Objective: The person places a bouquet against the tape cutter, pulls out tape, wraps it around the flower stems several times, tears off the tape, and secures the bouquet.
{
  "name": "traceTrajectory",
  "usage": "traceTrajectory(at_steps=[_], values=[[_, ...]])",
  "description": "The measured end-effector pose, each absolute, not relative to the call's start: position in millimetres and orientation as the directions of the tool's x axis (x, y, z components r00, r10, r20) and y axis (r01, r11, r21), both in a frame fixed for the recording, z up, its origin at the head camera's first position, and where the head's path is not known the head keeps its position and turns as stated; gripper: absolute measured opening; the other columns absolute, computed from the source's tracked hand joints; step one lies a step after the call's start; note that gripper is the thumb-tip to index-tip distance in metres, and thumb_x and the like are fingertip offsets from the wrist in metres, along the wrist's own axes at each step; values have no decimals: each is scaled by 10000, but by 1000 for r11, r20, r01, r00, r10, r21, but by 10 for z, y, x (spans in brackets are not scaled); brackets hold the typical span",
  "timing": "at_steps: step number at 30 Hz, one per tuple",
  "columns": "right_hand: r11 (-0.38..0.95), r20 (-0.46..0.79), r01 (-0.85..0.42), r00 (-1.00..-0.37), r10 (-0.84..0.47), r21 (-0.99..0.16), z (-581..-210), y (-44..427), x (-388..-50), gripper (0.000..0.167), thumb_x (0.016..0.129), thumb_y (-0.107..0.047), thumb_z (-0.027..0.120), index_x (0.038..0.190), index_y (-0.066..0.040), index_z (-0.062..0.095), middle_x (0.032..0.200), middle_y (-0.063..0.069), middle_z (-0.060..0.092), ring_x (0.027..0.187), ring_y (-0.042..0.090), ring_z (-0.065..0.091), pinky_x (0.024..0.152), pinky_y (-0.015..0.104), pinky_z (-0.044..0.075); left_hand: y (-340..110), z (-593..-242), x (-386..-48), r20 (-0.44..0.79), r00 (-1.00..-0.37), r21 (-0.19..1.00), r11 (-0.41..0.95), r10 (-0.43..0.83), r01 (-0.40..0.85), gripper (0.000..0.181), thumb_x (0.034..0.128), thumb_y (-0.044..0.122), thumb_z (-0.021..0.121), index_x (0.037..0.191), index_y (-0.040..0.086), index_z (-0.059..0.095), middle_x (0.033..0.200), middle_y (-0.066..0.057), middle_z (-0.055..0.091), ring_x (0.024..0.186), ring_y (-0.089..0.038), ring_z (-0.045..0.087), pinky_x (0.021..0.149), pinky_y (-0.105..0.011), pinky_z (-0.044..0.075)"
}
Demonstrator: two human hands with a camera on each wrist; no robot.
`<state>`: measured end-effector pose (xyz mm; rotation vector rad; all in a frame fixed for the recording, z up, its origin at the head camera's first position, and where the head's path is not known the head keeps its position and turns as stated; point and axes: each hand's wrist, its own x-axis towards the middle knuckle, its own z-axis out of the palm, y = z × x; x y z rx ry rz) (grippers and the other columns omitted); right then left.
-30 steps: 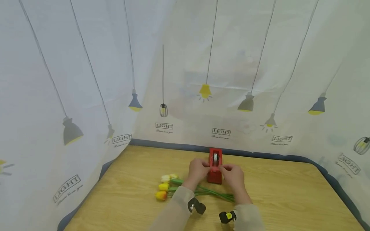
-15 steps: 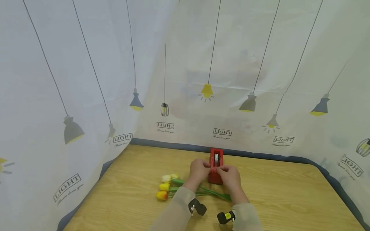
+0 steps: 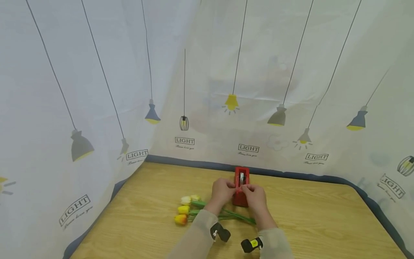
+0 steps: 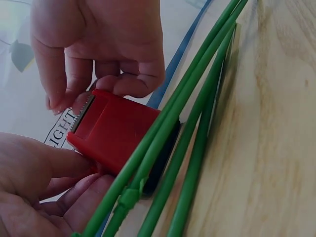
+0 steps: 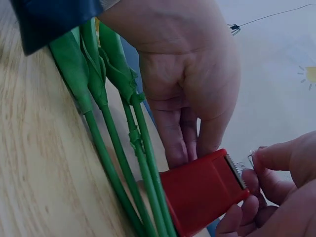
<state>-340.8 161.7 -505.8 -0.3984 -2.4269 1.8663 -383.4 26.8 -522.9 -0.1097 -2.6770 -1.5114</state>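
Nearest the viewer, two sheer-looking beige sleeves (image 3: 276, 242) are worn, with a boxy black wrist camera (image 3: 220, 232) strapped at the left cuff and another, marked by a yellow label, at the right. Beyond them, a bunch of tulips (image 3: 183, 209) is laid on a smooth, pale wooden table (image 3: 155, 237) with a fine grain; the rounded heads are coloured white, yellow and orange, and the slender, glossy green stems (image 4: 129, 197) are stretched rightward beneath the forearms.

Past the stems, a long, red, hard-looking tape dispenser (image 3: 240, 198) is set on the table near its far edge, between the two hands. Its side is gripped by the thumb and fingers of the left hand (image 3: 221, 193). A small, clear, glinting strip (image 5: 251, 159) is pinched between the thumb and finger of the right hand (image 3: 256, 197), just beside the saw-toothed metal blade (image 5: 236, 170). A dark roll with a white centre is seated in the dispenser's slot.

Farthest away, a slightly creased white fabric backdrop (image 3: 207, 72) is printed with hanging lamps and the word "LIGHT", and is edged by a grey-blue band (image 3: 194, 164).

Compared with one second earlier, the right fingertips have been brought inward, over the dispenser's front; the left hand, dispenser and tulips are left practically where they were.
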Motion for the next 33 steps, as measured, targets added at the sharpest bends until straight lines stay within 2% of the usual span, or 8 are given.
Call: traceTrajectory(at_steps=[3,7,10,13,19,23,33], values=[[251,-105,171,-961,256,-953,-5014,1628,-3379,294,1076,-215,619,1154,42,738,1146,160,712,1079,276,623,817,281,561,277,-5244,-3837,97,-995,850,517,29,98,57,901,128,849,900,71,839,884,-30,801,744,-100,684,644,-235,589],[237,-101,170,-955,277,-957,-4968,1644,-3347,255,1057,-183,649,1102,44,754,998,105,718,870,199,620,674,240,527,289,-5235,-3830,110,-993,849,516,34,111,51,899,119,845,903,69,840,890,-35,805,752,-99,684,645,-236,585],[173,-117,167,-956,269,-971,-4947,1660,-3327,230,1056,-140,648,1088,65,746,879,62,713,719,122,601,609,210,531,299,-5211,-3823,107,-993,854,508,38,112,53,900,112,844,913,61,838,897,-44,805,737,-99,683,634,-235,583],[115,-130,164,-957,258,-980,-4938,1674,-3305,220,1058,-108,640,1096,88,731,821,50,717,656,79,608,582,180,549,306,-5191,-3820,104,-994,858,502,45,113,61,900,106,846,925,51,835,910,-57,805,728,-111,694,628,-240,590],[37,-148,160,-962,230,-986,-4947,1662,-3279,210,1037,-58,654,1103,131,720,776,42,702,625,62,615,574,168,571,288,-5186,-3834,122,-992,841,526,40,125,77,891,128,859,935,67,840,932,-42,810,815,-131,711,686,-254,601],[-15,-170,171,-963,211,-985,-4929,1641,-3265,215,1037,-62,666,1112,135,710,768,28,696,640,53,630,593,152,579,262,-5199,-3843,133,-991,844,519,36,132,76,891,117,853,931,54,839,916,-52,810,761,-126,711,665,-252,604],[19,-165,172,-966,198,-985,-4965,1666,-3174,188,1051,-86,650,1067,93,709,759,6,709,650,65,567,575,156,519,264,-5240,-3825,128,-991,853,506,37,129,54,882,84,850,919,47,834,893,-52,803,753,-115,691,660,-249,600]])
